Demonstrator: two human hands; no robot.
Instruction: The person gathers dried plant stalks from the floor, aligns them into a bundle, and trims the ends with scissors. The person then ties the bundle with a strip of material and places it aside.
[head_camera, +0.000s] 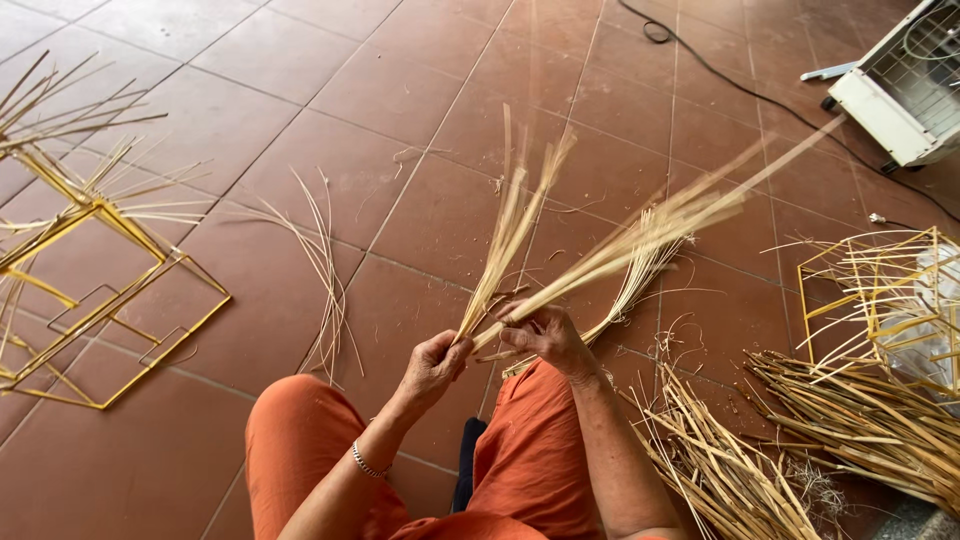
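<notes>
Here, line by line, is what we see.

Left hand: our left hand (432, 366) is clenched around the base of a thin bundle of straw strips (510, 235), which fans upward and away from us; gripping at the root looks meant to keep the strips together while their tips spread.

Right hand: our right hand (545, 335) grasps a second, longer sheaf of strips (650, 240), slanting up to the right; the fingers pinch it low, close beside the other hand, so the two bunches cross just above the knuckles.

Where the strips are: held in the air over our knees, above the red tiled floor (420, 90).

Look of the strips: pale yellow, flat, narrow and dry, with frayed, splayed tips; blurred at the far ends.

Lap: orange trousers (300, 440); a bracelet (368, 464) sits on the left wrist.

Nearby: loose strips (325, 270) lie left of us, a heap of coarser straw (800, 440) right, a yellow frame (100, 300) far left.
</notes>
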